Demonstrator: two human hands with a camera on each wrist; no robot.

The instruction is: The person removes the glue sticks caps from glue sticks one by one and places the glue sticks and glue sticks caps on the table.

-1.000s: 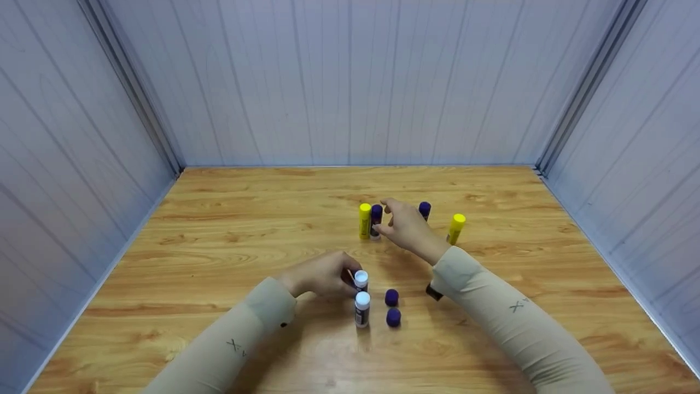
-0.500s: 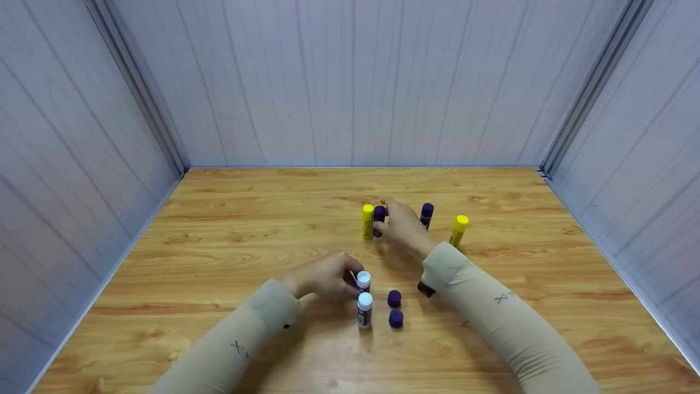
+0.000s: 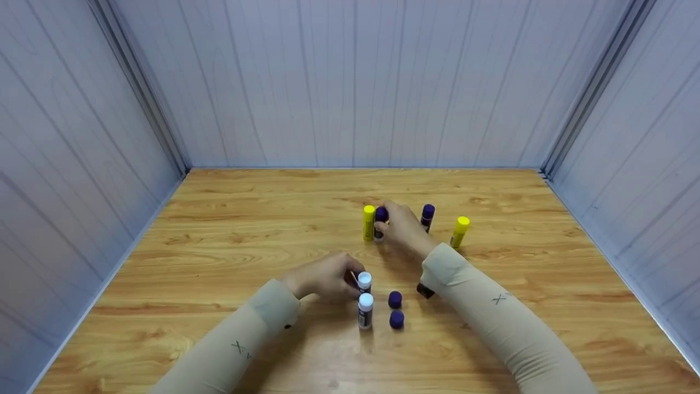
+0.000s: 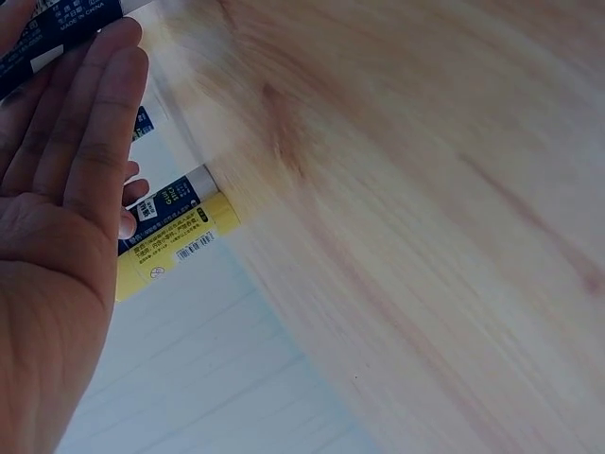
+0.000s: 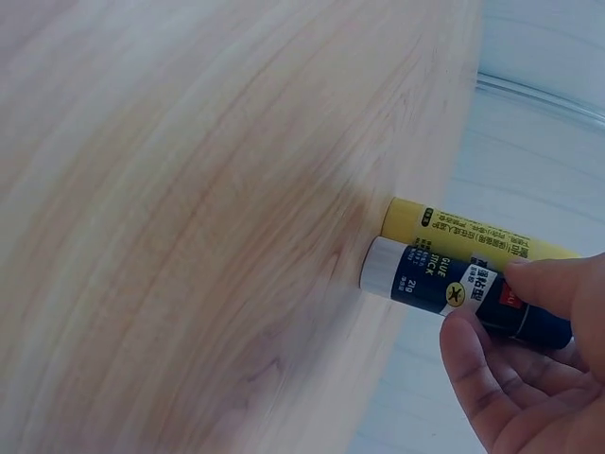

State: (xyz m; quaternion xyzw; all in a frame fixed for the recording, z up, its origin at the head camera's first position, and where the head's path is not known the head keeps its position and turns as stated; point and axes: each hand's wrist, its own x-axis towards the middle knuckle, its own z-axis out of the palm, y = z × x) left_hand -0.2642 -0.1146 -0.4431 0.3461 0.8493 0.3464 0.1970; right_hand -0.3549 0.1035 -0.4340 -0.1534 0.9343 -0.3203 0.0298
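The right hand (image 3: 402, 230) pinched the upright dark-blue-capped glue stick (image 3: 380, 221) beside the yellow glue stick (image 3: 368, 222) at the wooden table's (image 3: 229, 230) far middle, apparently to lift it; the left hand (image 3: 325, 276) steadied an uncapped white-topped glue stick (image 3: 364, 280), fingers curled around it.

Two caps (image 3: 396, 310) right of uncapped sticks (image 3: 365, 298) (near), four sticks (image 3: 416, 223) behind

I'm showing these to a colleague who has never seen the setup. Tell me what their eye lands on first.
The right hand at mid-table pinches a purple-capped glue stick standing beside a yellow glue stick. Nearer the person, the left hand holds one of two uncapped white-topped glue sticks, with two loose purple caps standing just to their right on the wooden table.
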